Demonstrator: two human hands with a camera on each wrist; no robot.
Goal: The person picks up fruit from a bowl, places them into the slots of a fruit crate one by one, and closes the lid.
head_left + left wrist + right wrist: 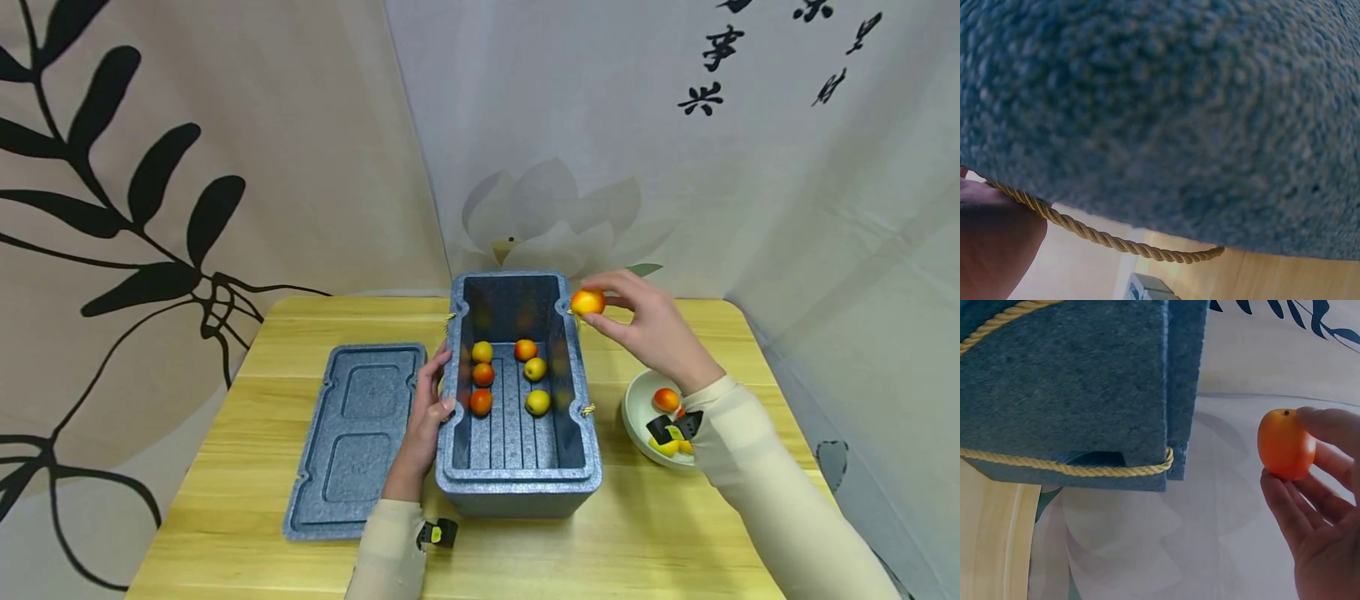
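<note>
A small orange-red fruit [1286, 445] is pinched between the thumb and fingertips of my right hand [651, 321], beside the far right rim of the blue-grey foam box [517, 483]. Inside that box, several small fruits lie along both sides of the ribbed floor, among them a red one [481, 402] at left and a yellow one [537, 402] at right. My left hand [423, 412] rests against the box's left side, its thumb at the rim. In the left wrist view, the box wall and a gold rope [1116, 242] hide most of that hand.
The matching foam lid [356, 442] lies flat on the wooden table [225, 500], left of the box. To the right, partly behind the right forearm, a white bowl [633, 408] holds more red and yellow fruits. A printed cloth [315, 167] hangs behind the table.
</note>
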